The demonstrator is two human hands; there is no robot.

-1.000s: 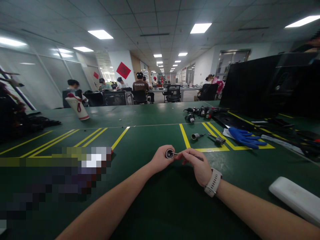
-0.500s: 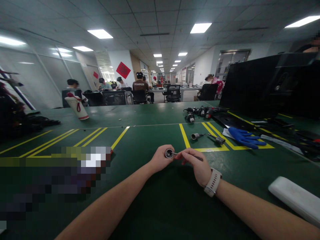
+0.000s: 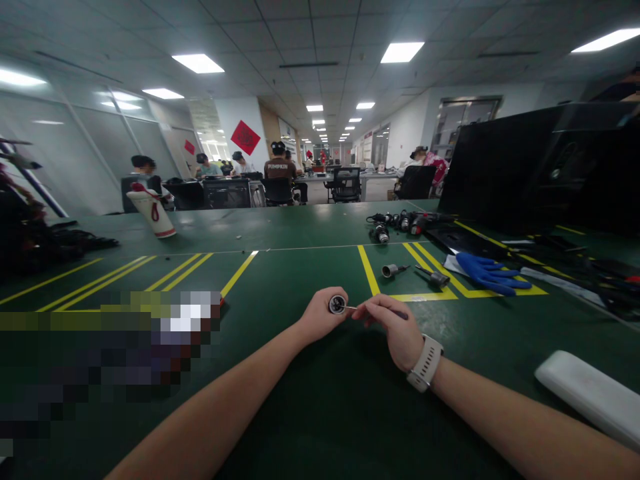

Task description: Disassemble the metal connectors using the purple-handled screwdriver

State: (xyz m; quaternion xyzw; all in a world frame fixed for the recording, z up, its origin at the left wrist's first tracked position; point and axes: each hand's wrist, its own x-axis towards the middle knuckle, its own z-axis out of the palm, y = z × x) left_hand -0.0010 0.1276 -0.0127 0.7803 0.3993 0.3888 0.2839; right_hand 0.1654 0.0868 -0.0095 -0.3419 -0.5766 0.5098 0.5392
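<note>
My left hand (image 3: pixel 325 316) is closed around a round, cup-shaped metal part (image 3: pixel 337 305), its open end facing me and a dark centre showing inside. In my right hand (image 3: pixel 391 330) is a slim tool with a thin metal shaft (image 3: pixel 351 307) and a darker rear end (image 3: pixel 401 315). The shaft reaches to the cup's right rim; where its tip ends is hard to make out. Fingers hide most of both items. Beyond my right hand lie two hole saws, one (image 3: pixel 394 271) with its shank to the right and another (image 3: pixel 433 275) with its shank to the left.
Power tools (image 3: pixel 395 225) are clustered farther back. A blue glove (image 3: pixel 489 272) lies to the right, near a large black case (image 3: pixel 520 167). A white object (image 3: pixel 585 393) sits at right front. A white cup (image 3: pixel 154 212) leans at back left. Yellow tape (image 3: pixel 369 270) marks the green table.
The view has shifted very slightly. Both hands keep nearly the same place and grip. The shaft, which showed across the cup's opening, now shows mostly at its right rim.
</note>
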